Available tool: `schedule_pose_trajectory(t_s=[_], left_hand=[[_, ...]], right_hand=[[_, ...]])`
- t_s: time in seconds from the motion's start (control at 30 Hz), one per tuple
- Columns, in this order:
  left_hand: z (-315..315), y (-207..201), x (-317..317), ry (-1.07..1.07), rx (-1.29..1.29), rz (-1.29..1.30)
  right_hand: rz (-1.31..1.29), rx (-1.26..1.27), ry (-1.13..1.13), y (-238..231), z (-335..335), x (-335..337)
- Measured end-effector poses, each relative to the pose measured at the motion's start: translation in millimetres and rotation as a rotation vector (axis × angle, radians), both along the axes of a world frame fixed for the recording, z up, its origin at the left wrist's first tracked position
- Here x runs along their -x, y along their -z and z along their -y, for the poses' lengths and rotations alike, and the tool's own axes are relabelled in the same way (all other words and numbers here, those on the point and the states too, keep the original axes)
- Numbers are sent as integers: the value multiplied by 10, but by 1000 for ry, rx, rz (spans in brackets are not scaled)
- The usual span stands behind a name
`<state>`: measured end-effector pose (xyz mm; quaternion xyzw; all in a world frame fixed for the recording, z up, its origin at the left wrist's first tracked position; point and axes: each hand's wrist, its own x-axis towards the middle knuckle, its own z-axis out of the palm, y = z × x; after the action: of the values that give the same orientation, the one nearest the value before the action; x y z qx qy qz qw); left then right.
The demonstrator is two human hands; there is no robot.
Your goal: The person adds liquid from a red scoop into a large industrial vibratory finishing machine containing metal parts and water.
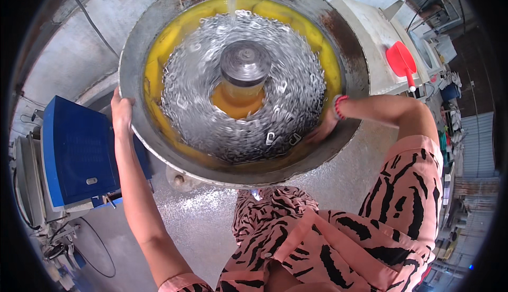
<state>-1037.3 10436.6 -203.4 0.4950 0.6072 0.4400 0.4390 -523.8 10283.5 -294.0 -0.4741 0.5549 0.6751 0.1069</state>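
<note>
The left hand [121, 113] grips the rim of the round metal tub [138, 43], fingers curled over it; the right hand [321, 129] reaches into the shiny metal pieces [286, 85] ringing the yellow-lined bowl, its fingers half-hidden, grasp unclear.

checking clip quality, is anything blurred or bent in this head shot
Head view: the metal parts in the tub and the hub are smeared by motion; the right hand is soft too; the left hand is sharp; fisheye bends the blue box near the dark rim.

Right hand [321, 129] fingers partly behind the bowl rim [338, 138]; spinning metal pieces [211, 80] blurred.
</note>
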Motion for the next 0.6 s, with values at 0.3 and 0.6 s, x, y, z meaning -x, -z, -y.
schedule_pose_trajectory(t_s=[0.3, 0.6], left_hand=[[154, -101, 272, 6, 40, -38], [168, -90, 357, -43, 36, -172]], right_hand=[[261, 470, 2358, -153, -1095, -963], [-699, 14, 2602, 232, -617, -501]])
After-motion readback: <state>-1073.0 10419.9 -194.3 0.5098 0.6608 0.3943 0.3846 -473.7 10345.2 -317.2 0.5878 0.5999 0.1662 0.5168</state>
